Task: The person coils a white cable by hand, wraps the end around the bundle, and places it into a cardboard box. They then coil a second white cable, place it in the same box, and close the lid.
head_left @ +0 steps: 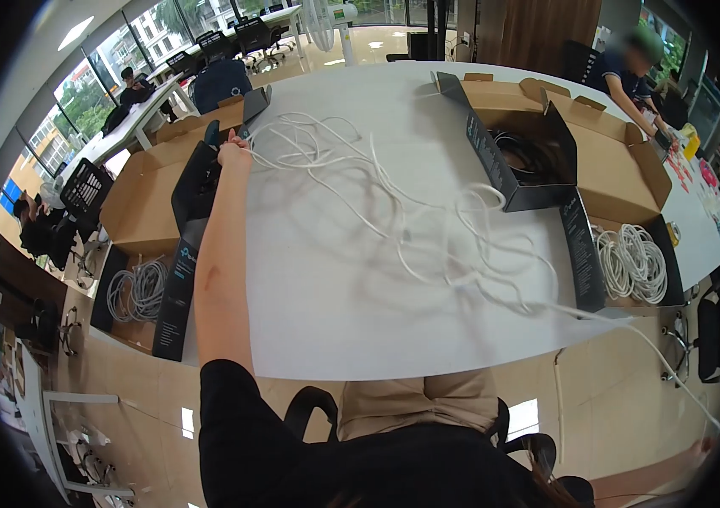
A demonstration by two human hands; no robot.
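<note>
A long white cable [398,220] lies in loose, tangled loops across the white table. At the far left, my left hand [235,150] is closed on one part of it, beside the open black box [199,182]. The cable's other stretch runs over the table's right front edge and slants down to my right hand [699,450]. That hand is low at the right rim of the view, partly lost in blur and shadow. It appears closed around the cable, though its fingers are hard to make out.
Near left, an open box holds a coiled light cable [138,290]. To the right, one open box holds a black cable coil [519,157] and another a white coil [633,264]. Across the table, a person [631,76] handles small items. A chair armrest [309,411] is beside my lap.
</note>
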